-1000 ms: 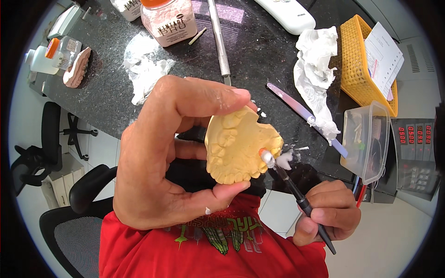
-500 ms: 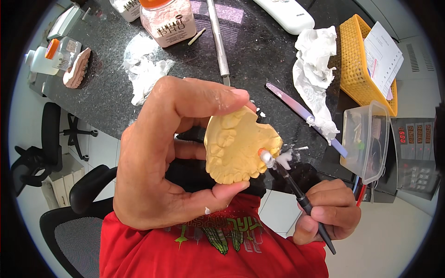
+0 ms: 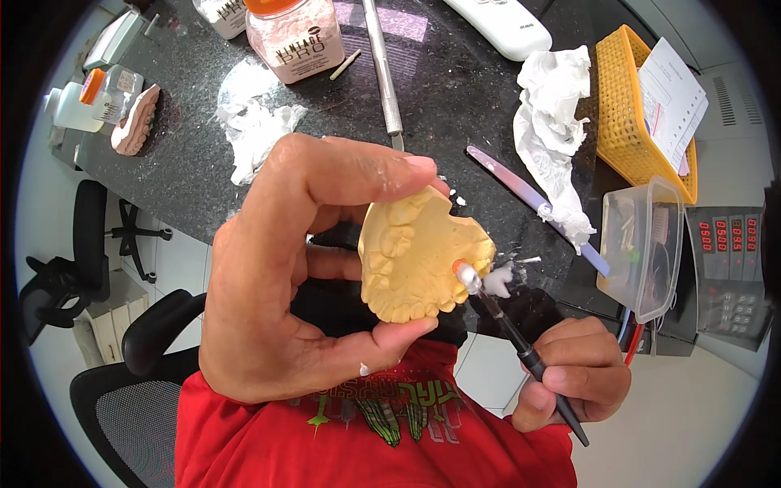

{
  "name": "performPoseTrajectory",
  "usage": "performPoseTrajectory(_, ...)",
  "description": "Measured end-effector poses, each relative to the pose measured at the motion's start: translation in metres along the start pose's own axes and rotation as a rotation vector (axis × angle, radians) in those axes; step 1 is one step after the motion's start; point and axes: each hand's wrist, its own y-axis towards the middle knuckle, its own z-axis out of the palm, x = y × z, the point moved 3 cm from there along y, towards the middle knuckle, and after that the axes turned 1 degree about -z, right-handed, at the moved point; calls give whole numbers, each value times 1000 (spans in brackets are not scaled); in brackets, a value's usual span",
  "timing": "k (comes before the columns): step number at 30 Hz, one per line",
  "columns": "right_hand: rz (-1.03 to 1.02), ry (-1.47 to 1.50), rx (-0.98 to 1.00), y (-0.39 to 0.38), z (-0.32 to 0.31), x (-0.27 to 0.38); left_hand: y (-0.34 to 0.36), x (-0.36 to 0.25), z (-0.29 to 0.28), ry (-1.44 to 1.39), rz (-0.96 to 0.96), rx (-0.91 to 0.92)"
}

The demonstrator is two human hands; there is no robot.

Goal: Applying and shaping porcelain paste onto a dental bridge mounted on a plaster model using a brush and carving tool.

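My left hand [image 3: 268,268] grips a yellow plaster dental cast [image 3: 423,252] by its edges, thumb below and index finger above, with the toothed side facing up. In my right hand [image 3: 573,370] is a slim black-handled brush [image 3: 533,358], pinched between thumb and fingers and slanting up to the left. Its tip meets a small white tooth-shaped piece [image 3: 469,277] with an orange spot, at the cast's right edge; the very tip cannot be made out. Just beyond, a white smear [image 3: 498,281] lies on the dark counter.
On the black counter [image 3: 455,106] are a powder jar [image 3: 297,45], a metal-handled knife [image 3: 382,73], a purple file [image 3: 512,183], crumpled tissues [image 3: 553,114] and a pink dental model [image 3: 136,122]. To the right stand a yellow basket [image 3: 616,114], a clear plastic box [image 3: 639,260] and a control panel [image 3: 728,244].
My right hand and the brush have shifted very slightly to the left. The cast and my left hand stay in place.
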Motion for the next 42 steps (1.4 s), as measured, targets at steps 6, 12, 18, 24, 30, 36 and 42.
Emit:
performPoseTrajectory(6, 12, 12, 10, 2, 1, 0, 0, -1, 0, 6, 2, 14)
performPoseTrajectory(12, -6, 26, -67, 0, 1, -1, 0, 1, 0, -12, -25, 5)
performPoseTrajectory(18, 0, -4, -25, 2, 2, 0, 0, -1, 1, -42, -67, -21)
performPoseTrajectory(24, -10, 8, -50, 1, 1, 1, 1, -3, 1, -56, -96, -34)
performPoseTrajectory(30, 112, 37, -222, -4, -5, 0, 1, 1, 1, -94, -114, -27)
performPoseTrajectory(36, 137, 9, -31, -2, -26, 1, 2, -1, 0, -176, -197, -25)
performPoseTrajectory(42, 312, 40, -153, -9, -21, -5, 1, -2, 2, -185, -202, -67)
